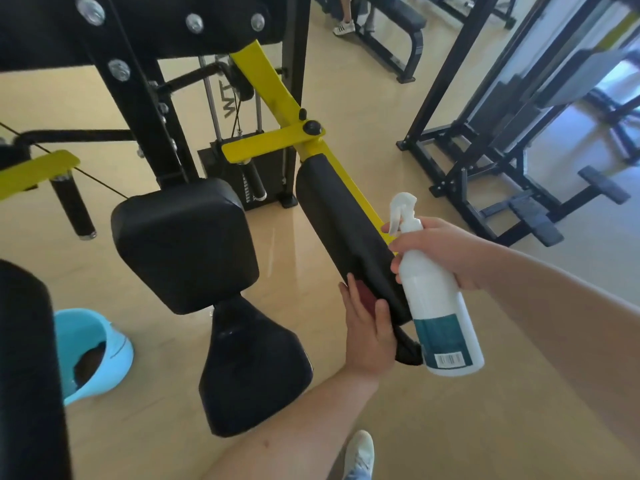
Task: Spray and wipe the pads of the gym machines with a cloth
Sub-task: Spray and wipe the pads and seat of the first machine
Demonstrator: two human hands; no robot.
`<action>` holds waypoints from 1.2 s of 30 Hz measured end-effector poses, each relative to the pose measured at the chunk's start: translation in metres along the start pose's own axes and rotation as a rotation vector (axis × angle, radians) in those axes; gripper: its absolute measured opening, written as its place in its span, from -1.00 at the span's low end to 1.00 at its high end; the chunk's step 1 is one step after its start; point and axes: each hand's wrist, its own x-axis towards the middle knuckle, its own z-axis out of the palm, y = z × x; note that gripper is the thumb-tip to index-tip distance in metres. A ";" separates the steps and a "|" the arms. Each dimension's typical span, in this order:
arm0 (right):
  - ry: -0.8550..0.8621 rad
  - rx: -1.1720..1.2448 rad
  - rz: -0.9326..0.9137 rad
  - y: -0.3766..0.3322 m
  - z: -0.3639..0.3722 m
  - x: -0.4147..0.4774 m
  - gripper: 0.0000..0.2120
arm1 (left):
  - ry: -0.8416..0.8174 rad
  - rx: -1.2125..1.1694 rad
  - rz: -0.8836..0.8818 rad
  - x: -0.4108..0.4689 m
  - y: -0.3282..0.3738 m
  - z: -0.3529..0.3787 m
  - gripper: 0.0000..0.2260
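Observation:
A long black arm pad (339,230) runs along the yellow lever (266,84) of the machine. My left hand (369,330) presses a dark red cloth (365,295) with flat fingers against the pad's lower end, thumb on the pad's upper face. Only a small patch of the cloth shows between fingers and thumb. My right hand (441,251) grips a white spray bottle (440,306) with a teal label by its neck, just right of the pad, nozzle pointing up and left. To the left are a square black back pad (183,244) and a black seat pad (252,368).
A light blue bucket (119,355) with something dark inside stands on the beige floor at the left, beside another black pad (27,375). A black-framed machine (485,157) stands to the right. Another person's shoe (344,27) shows by a far bench. My own shoe (360,452) is below.

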 end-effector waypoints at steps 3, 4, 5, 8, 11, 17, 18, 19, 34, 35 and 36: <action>0.012 0.006 0.004 0.004 -0.010 -0.005 -0.68 | 0.053 -0.065 -0.012 0.033 0.011 -0.012 -0.32; 0.018 -0.001 0.008 0.005 -0.012 -0.007 -0.68 | 0.060 -0.072 -0.028 0.044 0.017 -0.017 -0.34; 0.024 -0.009 0.011 0.005 -0.014 -0.008 -0.68 | 0.068 -0.065 -0.047 0.053 0.024 -0.022 -0.34; 0.036 -0.027 0.018 0.009 -0.019 -0.011 -0.68 | 0.098 -0.034 -0.076 0.060 0.040 -0.024 -0.32; 0.027 -0.022 0.007 0.013 -0.023 -0.013 -0.68 | 0.097 0.041 -0.051 0.028 0.042 -0.008 -0.34; 0.021 -0.063 -0.008 0.012 -0.027 -0.012 -0.69 | 0.068 0.102 -0.042 -0.018 0.012 0.015 -0.18; 0.020 -0.071 -0.008 0.011 -0.027 -0.012 -0.69 | 0.070 0.080 -0.052 -0.012 0.012 0.013 -0.20; 0.019 -0.076 -0.009 0.011 -0.028 -0.013 -0.69 | 0.067 0.051 -0.057 -0.004 0.014 0.010 -0.22; -0.051 -0.104 -0.078 0.007 -0.021 -0.019 -0.70 | 0.163 0.236 -0.275 0.038 0.066 -0.037 -0.54; -0.062 -0.116 -0.090 0.006 -0.019 -0.018 -0.70 | 0.169 0.250 -0.254 0.035 0.069 -0.038 -0.54; -0.071 -0.124 -0.099 0.005 -0.017 -0.017 -0.70 | 0.176 0.258 -0.230 0.033 0.072 -0.040 -0.54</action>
